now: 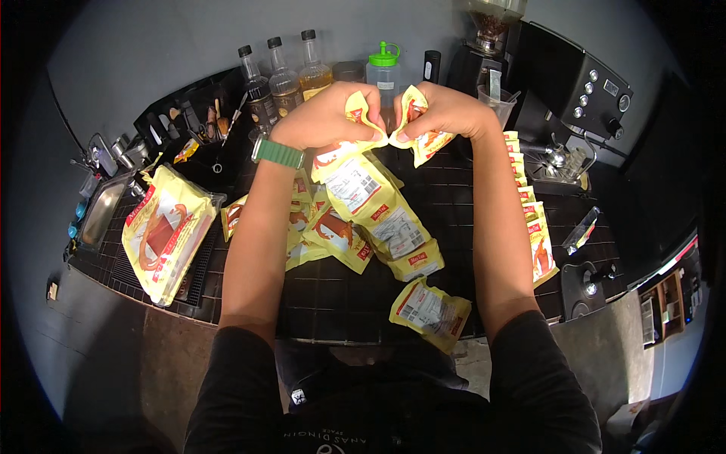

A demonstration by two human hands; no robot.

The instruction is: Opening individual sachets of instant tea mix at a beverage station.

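Observation:
Both arms reach out over the dark tiled counter, and the hands nearly meet. My left hand point(326, 119), below a green watch strap, pinches the far end of a strip of yellow tea sachets point(351, 184). That strip trails toward me across the counter. Between the thumb and fingers of my right hand point(454, 110) is another yellow sachet point(434, 144), its edge bent. The two held edges come together between my thumbs; whether they are still joined I cannot tell. Under the strip lies a pile of sachets point(337, 227). One separate sachet point(432, 313) rests at the counter's front edge.
A large yellow tea bag point(164, 232) stands at left on a black mat. Overlapping sachets point(540, 244) line the right side. Behind are syrup bottles point(283, 85), a green-capped squeeze bottle point(384, 71), a coffee grinder point(482, 62) and an espresso machine point(567, 85).

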